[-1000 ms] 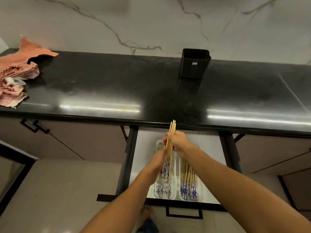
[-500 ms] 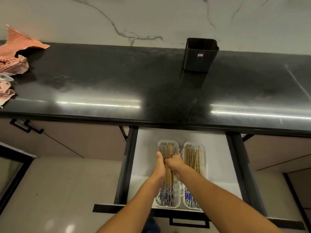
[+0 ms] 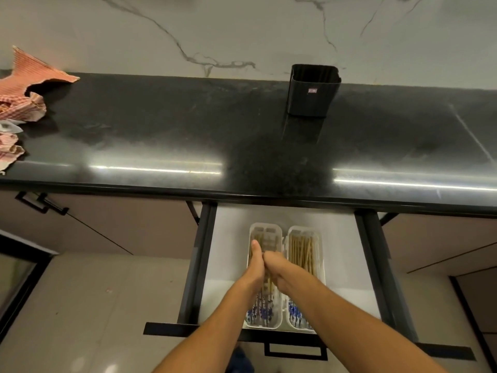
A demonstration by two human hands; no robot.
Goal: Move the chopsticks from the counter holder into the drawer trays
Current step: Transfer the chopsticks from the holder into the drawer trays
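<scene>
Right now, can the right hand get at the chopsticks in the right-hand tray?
Probably yes. The right hand sits over the left tray, right beside the right tray, whose chopsticks lie uncovered in the open drawer, nothing between.

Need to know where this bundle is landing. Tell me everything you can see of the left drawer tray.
The left tray is a long, narrow, translucent white plastic tray with rounded corners and a slotted floor. It lies flat in the open drawer, lengthwise front to back, right beside the second tray. Chopsticks lie along it, blue-patterned ends toward the drawer front. The left hand and right hand are down in its middle over the bundle; its far end is nearly bare.
</scene>
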